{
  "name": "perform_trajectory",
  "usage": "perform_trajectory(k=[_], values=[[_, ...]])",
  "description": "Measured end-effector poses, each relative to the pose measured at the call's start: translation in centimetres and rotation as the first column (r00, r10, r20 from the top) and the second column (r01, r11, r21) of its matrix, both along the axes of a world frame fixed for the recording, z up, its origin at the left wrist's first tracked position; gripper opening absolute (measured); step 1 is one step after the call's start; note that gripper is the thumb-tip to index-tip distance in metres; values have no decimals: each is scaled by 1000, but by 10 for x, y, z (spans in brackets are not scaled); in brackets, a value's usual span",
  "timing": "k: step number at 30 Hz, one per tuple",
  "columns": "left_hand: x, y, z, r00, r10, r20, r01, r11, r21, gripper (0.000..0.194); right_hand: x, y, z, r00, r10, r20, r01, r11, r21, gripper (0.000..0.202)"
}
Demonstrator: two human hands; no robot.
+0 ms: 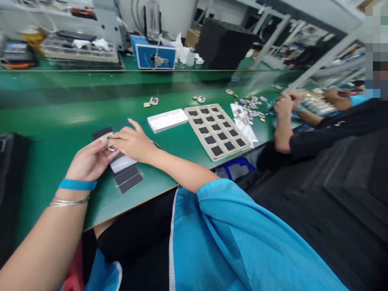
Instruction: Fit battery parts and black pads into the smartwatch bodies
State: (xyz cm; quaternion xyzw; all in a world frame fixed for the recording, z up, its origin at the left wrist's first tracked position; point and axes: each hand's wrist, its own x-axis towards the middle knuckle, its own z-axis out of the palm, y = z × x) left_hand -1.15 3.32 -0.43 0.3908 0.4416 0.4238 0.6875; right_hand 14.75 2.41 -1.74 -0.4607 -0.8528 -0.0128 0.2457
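- Head view: I read the left hand (89, 159), its fingers closed on the small white part (110, 147), held above the dark strips (130, 183).
- Right hand (133, 143): fingers pinch the same part; I judge uneven pull could drop it onto the desk (178, 155).
- White tray (155, 129), then tan tray (209, 149): I judge a careless right-forearm sweep could shift either.

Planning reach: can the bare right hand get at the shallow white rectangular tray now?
Probably yes: the right hand is near the tray, green tabletop showing between, though it's occupied with a small white-and-yellow part.
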Motion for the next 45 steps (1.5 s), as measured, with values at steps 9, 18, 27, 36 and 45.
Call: perform_trajectory(k=[9,18,27,36,45], values=[[0,-3,-4,987,-82,-139,108,976,191,30,7,18,-3,823,-66,-565,-222,877,-425,43],[-1,2,-6,989,-105,-107,128,962,241,30,2,12,-10,718,-107,-688,-299,845,-444,46],[-6,6,-23,982,-159,-100,184,927,328,51,6,16,-24,701,28,-713,-422,821,-383,57],[-9,-8,-14,988,-142,-55,151,866,476,52,-3,-11,-18,764,56,-642,-257,940,-224,55],[-135,-135,60,942,334,20,-321,887,332,42,-11,-31,-12,815,286,-505,-389,914,-111,56]])
